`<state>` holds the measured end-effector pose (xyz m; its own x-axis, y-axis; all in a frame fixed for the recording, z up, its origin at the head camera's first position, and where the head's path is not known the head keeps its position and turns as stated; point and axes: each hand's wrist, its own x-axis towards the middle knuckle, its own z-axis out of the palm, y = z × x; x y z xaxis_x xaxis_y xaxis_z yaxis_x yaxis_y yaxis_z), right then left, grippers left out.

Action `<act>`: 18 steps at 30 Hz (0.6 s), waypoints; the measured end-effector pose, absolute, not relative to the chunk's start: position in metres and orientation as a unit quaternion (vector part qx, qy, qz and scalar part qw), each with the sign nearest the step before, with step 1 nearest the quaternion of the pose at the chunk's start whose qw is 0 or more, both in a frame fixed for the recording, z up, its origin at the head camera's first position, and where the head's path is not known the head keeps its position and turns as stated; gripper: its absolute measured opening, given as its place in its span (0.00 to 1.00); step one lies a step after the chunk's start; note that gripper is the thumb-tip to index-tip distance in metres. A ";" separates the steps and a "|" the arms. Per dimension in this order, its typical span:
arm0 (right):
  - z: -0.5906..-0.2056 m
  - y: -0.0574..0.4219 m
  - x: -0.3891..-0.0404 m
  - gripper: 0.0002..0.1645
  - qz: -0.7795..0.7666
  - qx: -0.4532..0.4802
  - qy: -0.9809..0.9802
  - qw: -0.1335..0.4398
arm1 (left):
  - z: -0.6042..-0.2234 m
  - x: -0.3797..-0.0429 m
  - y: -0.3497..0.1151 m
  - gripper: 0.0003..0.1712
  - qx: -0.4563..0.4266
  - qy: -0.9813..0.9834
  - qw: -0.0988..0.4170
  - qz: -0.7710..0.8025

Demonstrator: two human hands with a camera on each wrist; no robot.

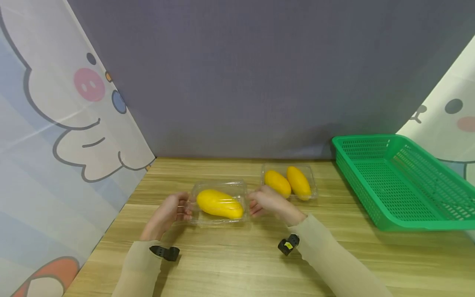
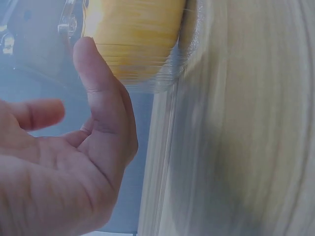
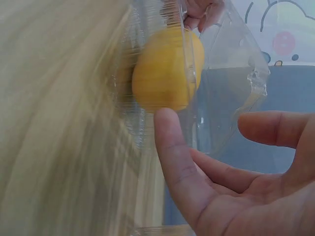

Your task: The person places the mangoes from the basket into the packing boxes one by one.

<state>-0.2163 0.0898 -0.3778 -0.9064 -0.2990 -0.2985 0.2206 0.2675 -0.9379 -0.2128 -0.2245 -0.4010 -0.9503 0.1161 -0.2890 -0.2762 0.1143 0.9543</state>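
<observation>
A yellow mango (image 1: 219,204) lies in a clear plastic clamshell box (image 1: 237,187) on the wooden table, between both hands. In the right wrist view, the box's clear lid (image 3: 231,93) stands raised at an angle over the mango. My left hand (image 1: 173,212) is at the box's left end, its fingers lightly bent and a fingertip (image 2: 86,49) against the plastic. At the right end is my right hand (image 1: 269,201), with a finger (image 3: 170,132) extended to the box's wall. Both thumbs stand apart from the fingers.
Behind my right hand, a second clear box (image 1: 313,185) holds two yellow mangoes (image 1: 298,182). A green plastic basket (image 1: 386,222) stands at the right of the table (image 1: 222,264). A grey panel (image 1: 241,82) closes off the back, and cartoon-printed sheets (image 1: 48,165) line the sides.
</observation>
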 end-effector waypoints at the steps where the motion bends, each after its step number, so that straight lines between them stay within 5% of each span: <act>1: -0.379 0.090 -0.217 0.17 -0.610 -0.024 0.762 0.219 | -0.401 -0.213 -0.224 0.27 -0.054 0.730 0.148 0.665; 18: -0.395 0.092 -0.218 0.10 -0.627 -0.047 0.738 0.245 | -0.402 -0.215 -0.223 0.17 -0.033 0.762 0.151 0.629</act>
